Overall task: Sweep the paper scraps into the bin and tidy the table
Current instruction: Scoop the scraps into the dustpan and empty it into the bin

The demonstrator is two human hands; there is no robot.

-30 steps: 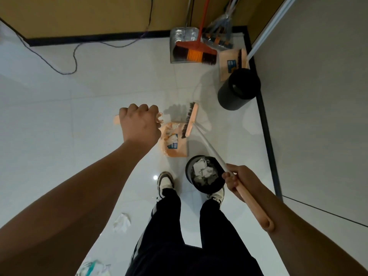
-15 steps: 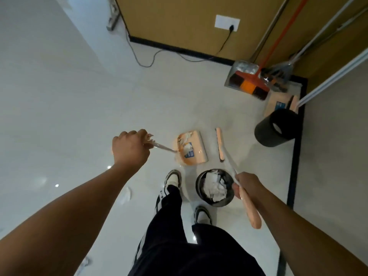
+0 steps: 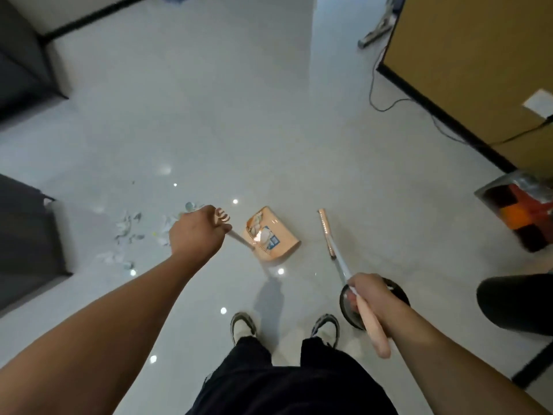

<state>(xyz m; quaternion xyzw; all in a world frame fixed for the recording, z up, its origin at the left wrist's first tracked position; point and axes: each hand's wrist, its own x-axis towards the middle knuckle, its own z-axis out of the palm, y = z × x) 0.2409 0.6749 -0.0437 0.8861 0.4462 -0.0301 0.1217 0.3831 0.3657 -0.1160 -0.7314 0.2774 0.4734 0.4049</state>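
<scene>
The left hand [image 3: 196, 232] grips the dustpan [image 3: 270, 235] handle, arm extended. The right hand [image 3: 369, 295] holds the broom [image 3: 335, 250]. Scraps [image 3: 128, 232] lie scattered at left on the floor [image 3: 239, 115].

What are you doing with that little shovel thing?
A person is sweeping up paper. The left hand holds a peach dustpan by its long handle, and a few white bits lie in the pan. The right hand holds a matching broom above a small black bin next to the person's shoes. A scatter of paper scraps lies on the shiny floor to the left, not swept up yet.
</scene>
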